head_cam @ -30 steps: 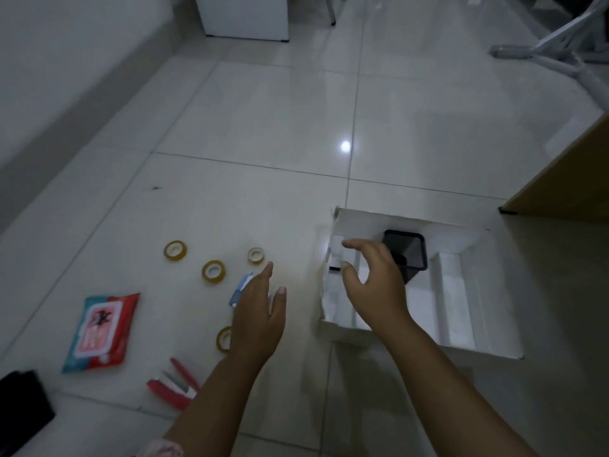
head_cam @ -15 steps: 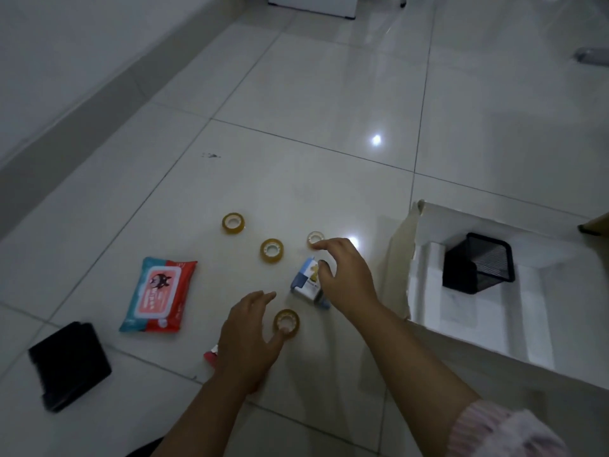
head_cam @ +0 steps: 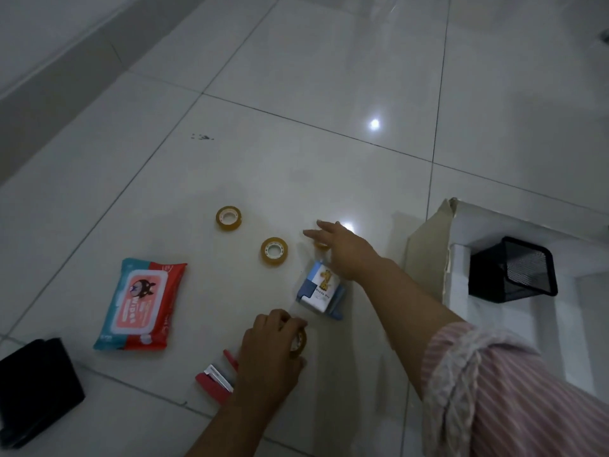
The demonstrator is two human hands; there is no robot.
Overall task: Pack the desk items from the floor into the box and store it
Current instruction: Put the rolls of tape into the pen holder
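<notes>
A tape roll [head_cam: 298,344] is pinched by the left hand [head_cam: 268,352] beside the stapler [head_cam: 214,379]. The right hand [head_cam: 342,250] is spread over another roll [head_cam: 321,244]. Each should be gripped firmly, then carried to the box [head_cam: 461,258].

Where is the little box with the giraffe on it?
In the head view, the small blue-and-white giraffe-printed box sits on the floor tile near the middle, just under the right hand's wrist, left of the white cardboard box.

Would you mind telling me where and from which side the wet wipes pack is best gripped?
Grip the wet wipes pack across its two long edges, coming from above. It lies flat on the floor, soft and wide, with clear tile on both sides.
</notes>
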